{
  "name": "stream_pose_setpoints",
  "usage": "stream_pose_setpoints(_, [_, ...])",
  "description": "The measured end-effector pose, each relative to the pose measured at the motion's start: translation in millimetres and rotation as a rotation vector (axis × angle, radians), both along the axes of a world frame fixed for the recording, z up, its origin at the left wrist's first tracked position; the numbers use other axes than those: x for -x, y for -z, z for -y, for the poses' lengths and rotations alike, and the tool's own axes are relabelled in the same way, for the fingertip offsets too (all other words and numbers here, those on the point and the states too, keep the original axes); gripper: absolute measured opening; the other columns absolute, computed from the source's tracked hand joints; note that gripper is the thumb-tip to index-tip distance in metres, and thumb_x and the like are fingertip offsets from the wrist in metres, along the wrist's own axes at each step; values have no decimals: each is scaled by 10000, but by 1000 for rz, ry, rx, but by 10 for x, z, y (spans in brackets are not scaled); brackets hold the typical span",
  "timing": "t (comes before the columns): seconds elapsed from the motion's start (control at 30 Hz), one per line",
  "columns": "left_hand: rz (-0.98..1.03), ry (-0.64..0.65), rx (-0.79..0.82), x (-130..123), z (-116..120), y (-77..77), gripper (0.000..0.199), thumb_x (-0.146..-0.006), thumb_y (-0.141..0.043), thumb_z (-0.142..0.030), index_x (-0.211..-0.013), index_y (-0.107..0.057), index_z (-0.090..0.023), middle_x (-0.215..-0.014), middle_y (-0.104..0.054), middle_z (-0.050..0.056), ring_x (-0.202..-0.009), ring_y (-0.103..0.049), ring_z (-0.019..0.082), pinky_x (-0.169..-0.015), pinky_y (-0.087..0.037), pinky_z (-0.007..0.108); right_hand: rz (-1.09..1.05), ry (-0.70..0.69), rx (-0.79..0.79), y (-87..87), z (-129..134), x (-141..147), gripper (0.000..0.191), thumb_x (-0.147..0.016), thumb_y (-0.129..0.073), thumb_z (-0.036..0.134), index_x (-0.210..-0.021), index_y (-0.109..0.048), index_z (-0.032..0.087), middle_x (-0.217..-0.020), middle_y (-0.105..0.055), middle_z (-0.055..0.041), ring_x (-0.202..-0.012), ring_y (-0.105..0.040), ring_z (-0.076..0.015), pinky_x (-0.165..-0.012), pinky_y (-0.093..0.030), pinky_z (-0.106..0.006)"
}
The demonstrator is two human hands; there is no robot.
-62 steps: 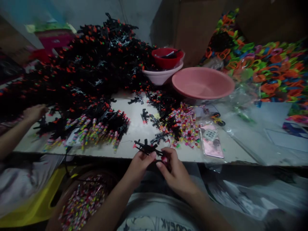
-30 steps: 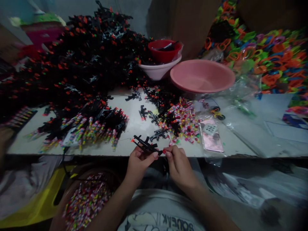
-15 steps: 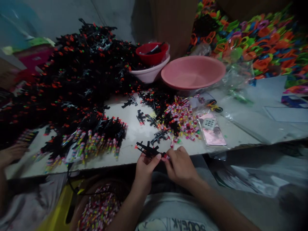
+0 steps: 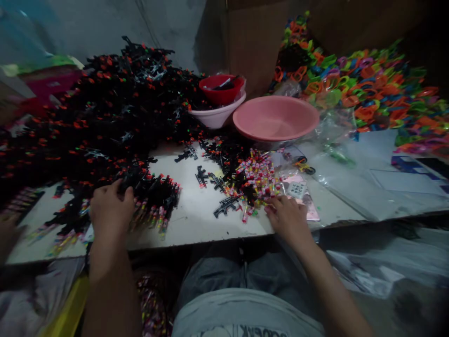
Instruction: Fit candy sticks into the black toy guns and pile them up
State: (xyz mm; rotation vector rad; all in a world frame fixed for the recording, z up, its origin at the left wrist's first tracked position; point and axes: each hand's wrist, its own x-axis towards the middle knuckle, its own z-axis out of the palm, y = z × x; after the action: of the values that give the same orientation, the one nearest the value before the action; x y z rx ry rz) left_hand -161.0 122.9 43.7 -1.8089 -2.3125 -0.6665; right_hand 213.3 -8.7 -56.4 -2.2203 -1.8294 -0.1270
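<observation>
Dimly lit, a white bench carries black toy rifles and candy tubes, with a co-worker's hand blurred at its far left. Behind, a dark heap of toy rifles with orange tips rises toward the wall. In front of the heap, the person's left hand arches over a row of tube-tipped rifles, fingers and thumb curved about dark pieces; whether its grip is clenched on a rifle or released cannot be told. Good work here seems to call for laying each rifle parallel to its neighbours, tube end toward the near edge, and opening the fingers fully before lifting, lest the row be dragged askew.

Mid-bench, a loose toy rifle lies flat, just beside a scattered pile of candy tubes. At the pile's right edge rests the right hand, palm down, fingers loosely bent; its fingertips are too dim to show whether the grip has a tube. A light pinch on a single tube at the fringe looks surer than digging in, which could set others rolling. Just beyond the hand lies a pink packet.
</observation>
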Motion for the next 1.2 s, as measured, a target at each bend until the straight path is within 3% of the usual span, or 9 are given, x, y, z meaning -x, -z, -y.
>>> stream_pose_setpoints(0.1, [-44, 62, -5, -242, 74, 90, 500, -829, -542, -359, -1265, -532, -113, -1288, -509, 187, -1196, -461, 411, -988, -363, 565, 33, 22, 33, 64, 8, -4, 216, -905, -484, 310, -985, -621, 164, -951, -625, -124, -910, -534, -283, -737, -357, -399])
stream_pose_setpoints(0.23, [132, 627, 190, -950, 344, 517, 399, -876, -464, -343, -1209, -577, -154, -1187, -594, 149, -1120, -526, 288, -988, -388, 405, -3, 35, 5, 88, 10, -4, 148, -887, -516, 271, -922, -611, 163, -980, -622, -126, -932, -534, -288, -740, -358, -395])
stream_pose_setpoints(0.33, [138, 781, 413, -1371, 507, 790, 396, -868, -473, -296, -1220, -581, -149, -1144, -607, 161, -1064, -541, 296, -928, -408, 399, 23, 19, -13, 86, 34, -22, 152, -878, -536, 280, -950, -606, 166, -983, -617, -124, -916, -538, -281, -736, -362, -387])
stream_pose_setpoints(0.53, [376, 728, 523, -1354, 482, 939, 449, -759, -599, -236, -1201, -600, -155, -997, -642, 122, -906, -589, 265, -819, -434, 358, -65, -5, -27, 99, 96, -65, 191, -893, -520, 337, -887, -619, 173, -849, -607, -98, -821, -561, -261, -691, -382, -366])
stream_pose_setpoints(0.73, [1053, 609, 625, -1148, 526, 868, 250, -637, -754, -354, -791, -706, -164, -755, -675, 39, -703, -590, 177, -676, -445, 277, -949, 27, -264, -8, 168, 106, 295, -838, -587, 482, -922, -503, 213, -679, -560, 15, -602, -552, -154, -586, -428, -282])
stream_pose_setpoints(0.83, [1563, 432, 674, -1251, 718, 791, 375, -534, -846, -324, -843, -711, -160, -765, -688, 24, -747, -625, 151, -733, -466, 252, -1364, -76, -190, -150, 220, 365, 320, -804, -633, 495, -854, -457, 232, -768, -606, 2, -698, -608, -150, -638, -473, -271])
stream_pose_setpoints(0.93, [1924, 258, 655, -1421, 915, 746, 432, -439, -900, -274, -800, -695, -158, -705, -672, -5, -718, -637, 124, -736, -485, 236, -1543, -230, -57, -261, 254, 632, 304, -789, -663, 469, -857, -484, 233, -797, -617, 3, -756, -614, -144, -669, -477, -256])
stream_pose_setpoints(1.07, [2055, 233, 621, -1574, 1069, 704, 392, -431, -908, -245, -726, -670, -143, -670, -666, -11, -626, -609, 102, -647, -489, 224, -1677, -237, -61, -299, 269, 825, 298, -766, -699, 430, -817, -484, 230, -766, -604, 24, -690, -576, -115, -635, -462, -232])
stream_pose_setpoints(1.2, [1974, 308, 540, -1578, 1120, 660, 344, -472, -892, -250, -704, -660, -145, -695, -683, -5, -650, -615, 116, -652, -486, 237, -1740, -204, -78, -311, 283, 839, 331, -738, -725, 421, -759, -460, 224, -758, -624, 20, -654, -566, -114, -612, -459, -232])
